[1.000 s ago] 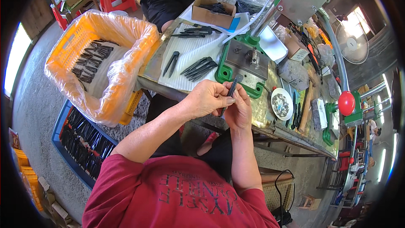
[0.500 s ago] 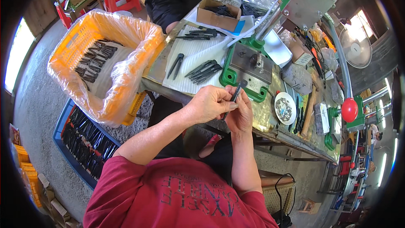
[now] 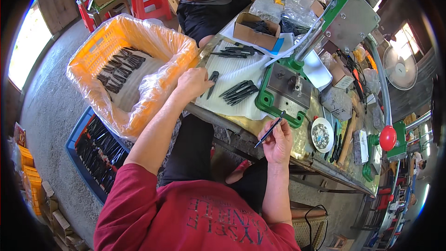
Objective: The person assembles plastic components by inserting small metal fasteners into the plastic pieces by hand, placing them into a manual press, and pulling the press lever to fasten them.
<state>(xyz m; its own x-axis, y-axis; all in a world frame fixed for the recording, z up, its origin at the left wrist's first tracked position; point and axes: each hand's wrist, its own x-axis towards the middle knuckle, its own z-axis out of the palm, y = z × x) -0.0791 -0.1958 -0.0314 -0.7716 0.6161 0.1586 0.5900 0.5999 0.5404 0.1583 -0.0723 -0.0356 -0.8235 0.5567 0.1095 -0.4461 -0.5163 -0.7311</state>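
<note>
Right hand (image 3: 278, 145) with rod (image 3: 265, 135) (slender, black).

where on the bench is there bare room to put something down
The white sheet is bare between the far black tools and near bundle. A small patch of table shows between the press and dish. Crowded: right of the dish, with wooden handle and grey block; the back, with plastic bags.

One slim black tool (image 3: 268, 133) in hand, two larger piles of black tools (image 3: 239, 94) and one white bowl (image 3: 331, 135) are counted at the tabletop (image 3: 301, 145). Nearby: one plastic-lined yellow crate (image 3: 100, 46), one blue crate (image 3: 85, 174), one electric fan (image 3: 400, 67).
</note>
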